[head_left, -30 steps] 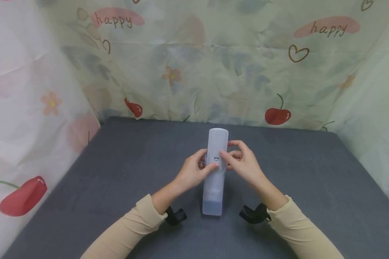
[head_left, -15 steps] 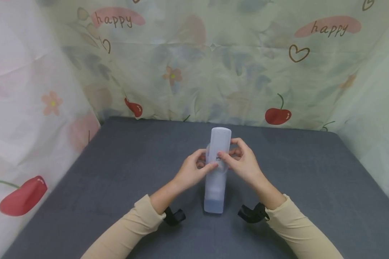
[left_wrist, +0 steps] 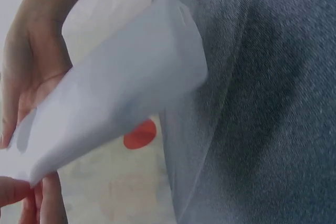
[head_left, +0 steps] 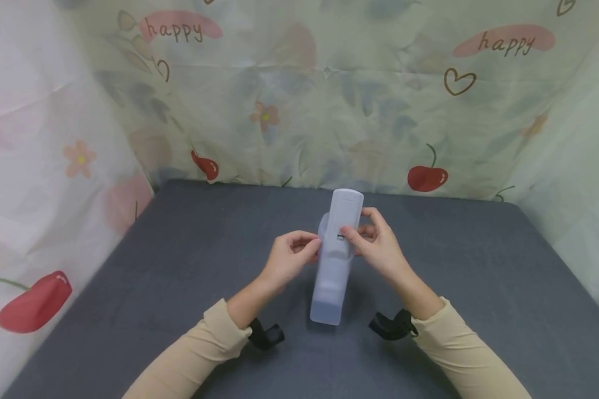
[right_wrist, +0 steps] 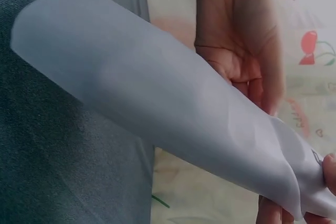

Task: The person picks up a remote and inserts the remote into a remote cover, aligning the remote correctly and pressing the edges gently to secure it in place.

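Note:
A white remote control stands tilted above the table, its back with a small dark latch slot facing me. Around its lower part is a translucent soft cover, whose lower end extends past the remote. At the left edge, a flap of the cover is turned out. My left hand pinches that edge between thumb and fingertips. My right hand grips the remote from the right, thumb on its back near the slot and fingers behind. In the right wrist view the cover runs lengthwise, with its rim folded near the fingers.
A dark grey cloth-covered table lies beneath. Behind it hangs a printed curtain, with more fabric at both sides. Black wrist mounts are strapped by the beige sleeves.
The remote has risen slightly and tilted to the right. My left thumb has left its back and moved to the left edge, where the cover's flap now sticks out more.

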A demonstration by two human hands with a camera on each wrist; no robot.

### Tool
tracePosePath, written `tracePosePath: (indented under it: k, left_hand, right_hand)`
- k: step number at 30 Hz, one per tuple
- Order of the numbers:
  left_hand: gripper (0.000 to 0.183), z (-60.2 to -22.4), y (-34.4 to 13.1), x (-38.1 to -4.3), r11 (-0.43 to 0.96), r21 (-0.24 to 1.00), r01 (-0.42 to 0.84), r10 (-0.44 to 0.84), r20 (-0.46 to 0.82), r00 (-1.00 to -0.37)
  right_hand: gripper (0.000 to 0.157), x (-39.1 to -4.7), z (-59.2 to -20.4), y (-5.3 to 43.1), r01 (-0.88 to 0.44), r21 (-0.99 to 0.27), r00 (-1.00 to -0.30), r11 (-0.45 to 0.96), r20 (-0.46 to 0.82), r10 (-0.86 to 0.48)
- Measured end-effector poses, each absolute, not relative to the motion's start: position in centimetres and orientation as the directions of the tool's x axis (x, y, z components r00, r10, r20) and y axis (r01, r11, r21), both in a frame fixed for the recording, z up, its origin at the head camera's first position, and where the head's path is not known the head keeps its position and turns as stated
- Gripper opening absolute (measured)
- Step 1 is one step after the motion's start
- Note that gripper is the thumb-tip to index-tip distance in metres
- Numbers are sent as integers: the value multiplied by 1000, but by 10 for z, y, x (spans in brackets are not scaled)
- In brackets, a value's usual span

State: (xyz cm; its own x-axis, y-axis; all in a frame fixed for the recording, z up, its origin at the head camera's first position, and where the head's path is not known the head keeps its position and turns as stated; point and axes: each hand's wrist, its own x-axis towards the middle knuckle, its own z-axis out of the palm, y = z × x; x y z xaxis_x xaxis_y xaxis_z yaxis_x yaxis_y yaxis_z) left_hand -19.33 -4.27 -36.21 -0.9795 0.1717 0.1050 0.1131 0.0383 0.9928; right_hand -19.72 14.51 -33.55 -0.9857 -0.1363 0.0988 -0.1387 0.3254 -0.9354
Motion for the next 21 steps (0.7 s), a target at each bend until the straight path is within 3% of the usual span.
tracePosePath:
  k: [21]
  left_hand:
    - [20, -356, -35, -195, 78, 995, 58, 70, 53, -996]
  right_hand:
    - [47, -196, -342, 143, -190, -934, -967, 303, 124, -222]
